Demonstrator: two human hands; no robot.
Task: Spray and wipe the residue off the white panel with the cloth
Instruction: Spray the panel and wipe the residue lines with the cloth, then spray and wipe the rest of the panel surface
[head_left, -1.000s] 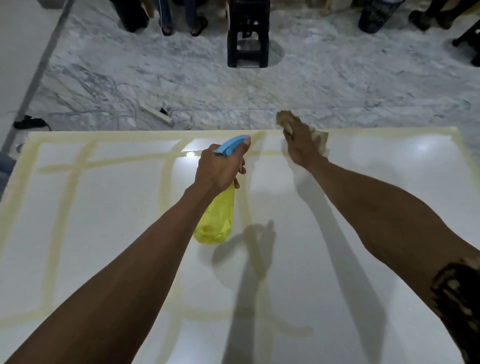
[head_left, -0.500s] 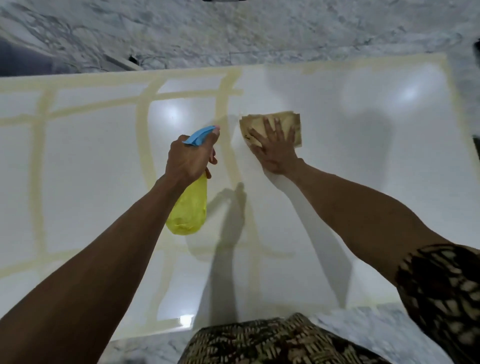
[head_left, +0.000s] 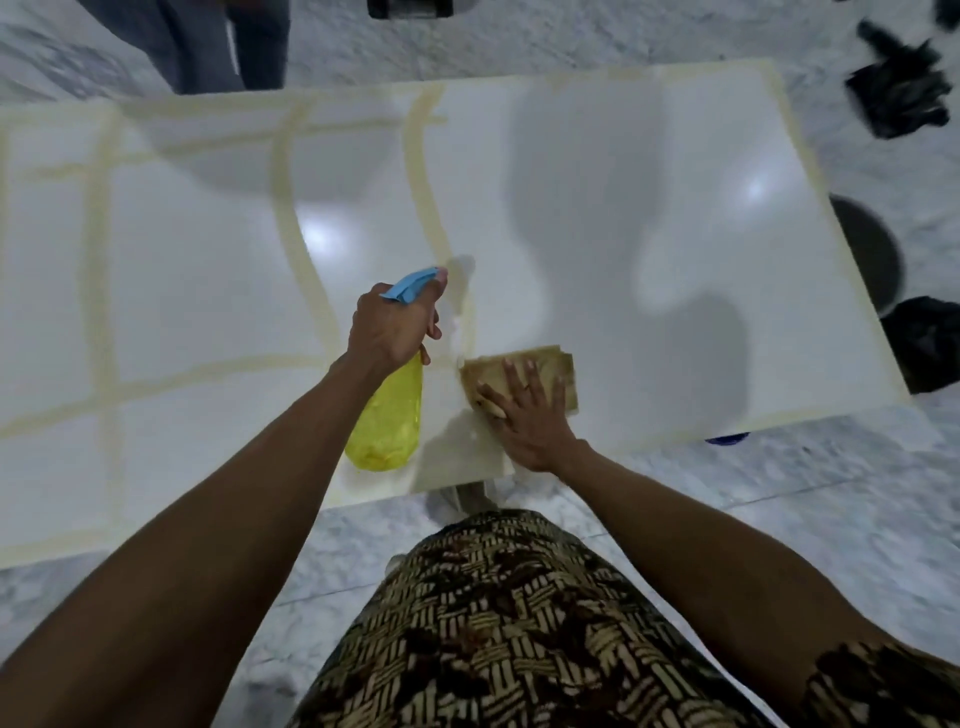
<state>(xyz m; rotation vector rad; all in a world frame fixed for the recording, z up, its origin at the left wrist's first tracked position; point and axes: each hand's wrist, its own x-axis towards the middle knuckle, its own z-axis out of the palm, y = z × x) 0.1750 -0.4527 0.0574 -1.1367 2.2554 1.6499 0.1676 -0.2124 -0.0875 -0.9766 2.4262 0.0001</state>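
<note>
A white panel (head_left: 649, 218) lies flat on a marble floor, crossed by yellowish residue strips (head_left: 98, 291) on its left half. My left hand (head_left: 392, 325) grips a yellow spray bottle (head_left: 387, 421) with a blue head, held above the panel near its front edge. My right hand (head_left: 527, 415) presses flat, fingers spread, on a folded tan cloth (head_left: 550, 366) against the panel, just right of the bottle. A residue strip (head_left: 431, 208) ends right above the cloth.
A marble floor (head_left: 779, 493) surrounds the panel. A person's legs (head_left: 218, 41) stand at the far left edge. Black items (head_left: 898, 88) lie at the upper right; a dark round container (head_left: 872, 254) and a black bag (head_left: 930, 343) sit off the right edge.
My right hand has dragged the cloth from the panel's far edge down towards the near edge. The view has tilted downward; my left hand keeps hold of the bottle.
</note>
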